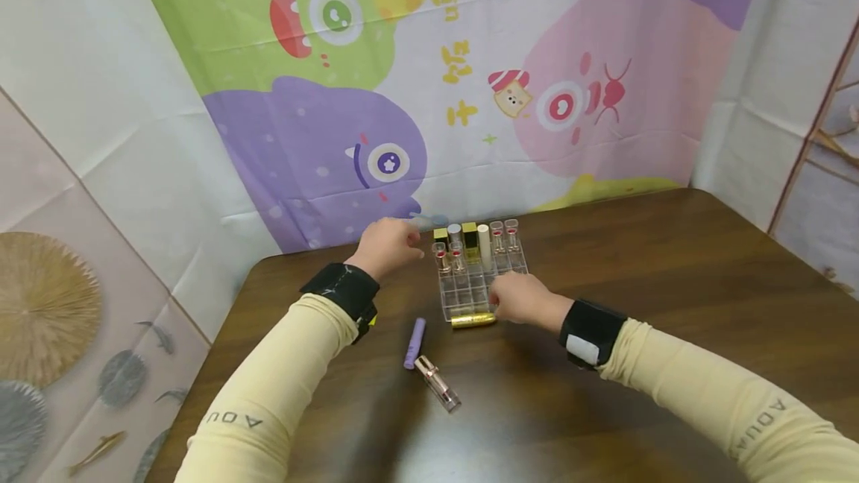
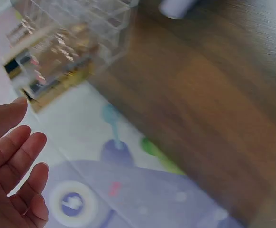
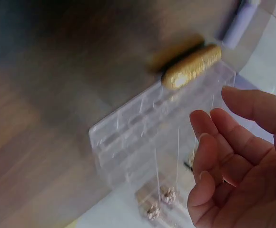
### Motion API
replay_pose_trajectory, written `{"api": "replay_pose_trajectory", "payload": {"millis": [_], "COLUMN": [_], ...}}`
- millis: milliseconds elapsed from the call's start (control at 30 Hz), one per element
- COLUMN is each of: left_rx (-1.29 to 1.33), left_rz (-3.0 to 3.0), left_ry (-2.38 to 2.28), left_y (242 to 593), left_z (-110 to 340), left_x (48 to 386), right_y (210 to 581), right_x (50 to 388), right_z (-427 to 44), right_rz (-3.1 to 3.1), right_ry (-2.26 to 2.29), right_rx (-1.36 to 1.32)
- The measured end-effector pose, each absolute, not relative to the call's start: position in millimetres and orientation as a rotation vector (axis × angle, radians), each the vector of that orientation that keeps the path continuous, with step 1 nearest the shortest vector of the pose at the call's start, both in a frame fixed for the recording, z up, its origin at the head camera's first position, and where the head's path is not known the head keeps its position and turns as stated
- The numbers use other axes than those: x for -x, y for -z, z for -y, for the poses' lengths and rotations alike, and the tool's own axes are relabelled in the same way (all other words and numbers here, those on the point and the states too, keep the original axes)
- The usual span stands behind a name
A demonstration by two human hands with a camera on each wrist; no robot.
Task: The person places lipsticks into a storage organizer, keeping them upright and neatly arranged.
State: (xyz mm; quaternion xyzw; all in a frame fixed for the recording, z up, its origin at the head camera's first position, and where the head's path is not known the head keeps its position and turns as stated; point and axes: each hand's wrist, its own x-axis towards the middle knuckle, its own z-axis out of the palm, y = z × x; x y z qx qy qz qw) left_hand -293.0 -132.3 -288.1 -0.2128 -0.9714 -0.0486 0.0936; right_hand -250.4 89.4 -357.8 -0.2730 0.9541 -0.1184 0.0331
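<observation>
A clear stepped lipstick organizer point(image 1: 463, 297) stands near the back of the table; lipsticks fill its rear slots, among them a white tube point(image 1: 485, 246), a gold-capped one point(image 1: 470, 233) and clear-capped red ones point(image 1: 512, 233). Along its front edge lies a shiny gold tube point(image 1: 473, 320), also visible in the right wrist view point(image 3: 192, 67). My left hand point(image 1: 389, 246) hovers beside the organizer's rear left corner, fingers loosely bent with nothing in them. Over the front right part is my right hand point(image 1: 523, 297); the right wrist view shows its bent fingers apart from the thumb, holding nothing.
On the table in front of the organizer lie a purple tube point(image 1: 414, 343) and a rose-gold lipstick with a clear end point(image 1: 438, 384), ends close together. A cartoon-printed cloth point(image 1: 463, 155) hangs right behind the brown table point(image 1: 604, 408).
</observation>
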Motion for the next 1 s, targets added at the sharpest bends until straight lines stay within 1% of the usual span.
{"api": "replay_pose_trajectory", "payload": {"millis": [267,533,800,1000], "left_rx": [0.462,0.436,0.433,0.415], "left_rz": [2.969,3.014,3.021,3.040], "left_ry": [0.236,0.301,0.324,0.319], "left_y": [324,352,358,357], "left_z": [166,177,177,178], "left_x": [286,280,277,277], "right_y": [381,394,404,399], "right_x": [245,242,241,245], "right_z": [-72,-60,-55,-58], "right_rz": [-3.083,-3.285,-3.237,-3.155], "right_ry": [0.227,0.011,0.004,0.105], "right_rx": [0.938,1.038,1.022,1.016]}}
